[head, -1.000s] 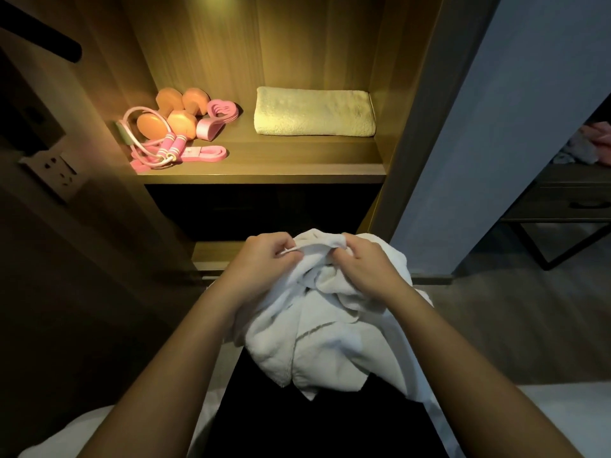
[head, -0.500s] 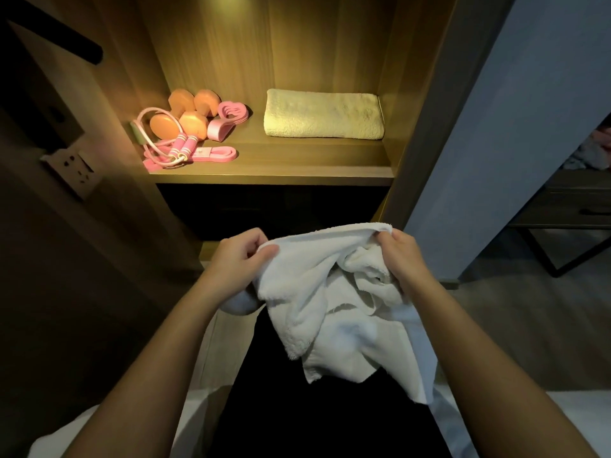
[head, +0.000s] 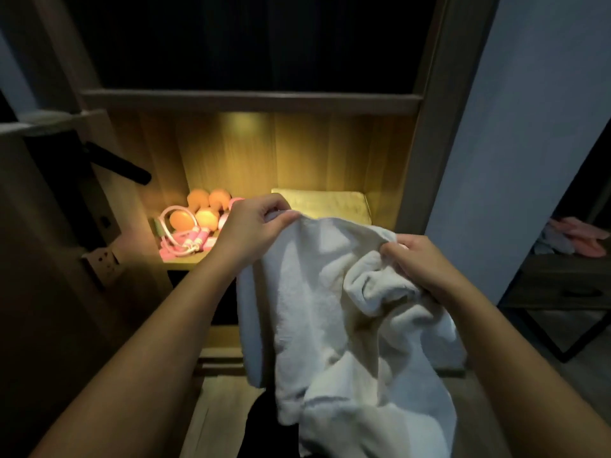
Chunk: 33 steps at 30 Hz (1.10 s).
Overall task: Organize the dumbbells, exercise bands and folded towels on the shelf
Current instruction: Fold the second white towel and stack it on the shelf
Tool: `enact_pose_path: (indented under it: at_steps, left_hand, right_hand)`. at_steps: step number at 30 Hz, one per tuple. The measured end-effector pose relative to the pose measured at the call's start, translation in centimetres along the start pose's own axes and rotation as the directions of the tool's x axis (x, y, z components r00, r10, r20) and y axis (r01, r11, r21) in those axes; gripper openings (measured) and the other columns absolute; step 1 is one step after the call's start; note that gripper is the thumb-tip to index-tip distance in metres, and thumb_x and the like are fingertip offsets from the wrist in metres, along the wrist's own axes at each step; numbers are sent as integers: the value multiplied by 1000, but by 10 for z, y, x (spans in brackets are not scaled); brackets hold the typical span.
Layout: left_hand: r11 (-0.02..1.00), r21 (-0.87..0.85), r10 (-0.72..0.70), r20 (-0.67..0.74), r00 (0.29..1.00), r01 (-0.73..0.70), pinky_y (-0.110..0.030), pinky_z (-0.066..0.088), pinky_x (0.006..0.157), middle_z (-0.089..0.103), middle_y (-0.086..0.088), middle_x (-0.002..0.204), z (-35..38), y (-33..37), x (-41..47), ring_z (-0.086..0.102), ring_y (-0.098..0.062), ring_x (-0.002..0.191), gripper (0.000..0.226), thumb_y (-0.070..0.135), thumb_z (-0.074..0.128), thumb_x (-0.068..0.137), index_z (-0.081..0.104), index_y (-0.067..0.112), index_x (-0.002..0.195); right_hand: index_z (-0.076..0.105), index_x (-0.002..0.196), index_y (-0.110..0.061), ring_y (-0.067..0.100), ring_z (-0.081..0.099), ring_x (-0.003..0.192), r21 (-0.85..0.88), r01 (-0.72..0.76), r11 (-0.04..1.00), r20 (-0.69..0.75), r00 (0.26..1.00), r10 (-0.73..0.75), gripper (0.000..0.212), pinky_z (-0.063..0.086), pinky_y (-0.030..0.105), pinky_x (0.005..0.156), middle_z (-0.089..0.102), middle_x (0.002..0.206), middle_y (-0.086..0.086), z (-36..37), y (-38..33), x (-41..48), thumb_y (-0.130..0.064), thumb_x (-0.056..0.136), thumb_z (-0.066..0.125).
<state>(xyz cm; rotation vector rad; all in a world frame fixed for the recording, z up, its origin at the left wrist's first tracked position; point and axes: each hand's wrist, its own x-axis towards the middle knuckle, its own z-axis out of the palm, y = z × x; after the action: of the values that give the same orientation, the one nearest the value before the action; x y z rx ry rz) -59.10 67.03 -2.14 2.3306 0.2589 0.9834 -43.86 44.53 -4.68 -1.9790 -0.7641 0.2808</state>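
A white towel (head: 330, 309) hangs unfolded and crumpled in front of me. My left hand (head: 254, 226) pinches its top edge at the left. My right hand (head: 420, 259) grips the top edge at the right. Behind them lies the lit wooden shelf (head: 185, 264). On its left side sit orange dumbbells (head: 201, 209), with pink exercise bands and a skipping rope (head: 185, 241) in front of them. A folded yellowish towel (head: 330, 203) lies at the right of the shelf, partly hidden by the white towel.
A dark compartment (head: 251, 44) sits above the lit shelf. A door with a black handle (head: 119, 163) and a wall socket (head: 102, 259) stand at the left. A pale wall (head: 512, 127) rises at the right, with a dark side table (head: 562, 279) holding pink cloth beyond it.
Both hands have lifted the white towel and drawn its top edge apart, now level with the lit shelf. The view has tilted up, showing the dark compartment above.
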Motion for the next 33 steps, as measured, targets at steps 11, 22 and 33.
enact_pose_path:
  at_steps: [11, 22, 33]
  left_hand:
    - [924, 100, 347, 185, 919, -369, -21, 47, 68, 70, 5, 79, -27, 81, 38, 62, -6, 75, 17, 28, 71, 88, 74, 12, 85]
    - [999, 3, -38, 310, 950, 39, -25, 27, 51, 51, -4, 59, -37, 21, 2, 38, -11, 54, 18, 36, 73, 85, 69, 19, 87]
    - [901, 315, -419, 456, 785, 298, -33, 39, 67, 58, -7, 81, -51, -65, -23, 52, -17, 74, 28, 30, 62, 91, 65, 3, 87]
  right_hand:
    - [49, 138, -33, -9, 56, 102, -20, 445, 896, 206, 878, -431, 55, 46, 21, 89, 62, 118, -24, 13, -91, -8, -31, 86, 69]
    - [69, 97, -27, 5, 62, 86, 156, 311, 938, -27, 950, -310, 19, 47, 19, 69, 68, 91, -10, 22, -74, 2, -20, 97, 51]
    - [71, 91, -23, 12, 60, 75, 208, 170, 963, -132, 981, -145, 20, 44, 26, 65, 69, 82, -3, 2, -54, 21, -20, 94, 52]
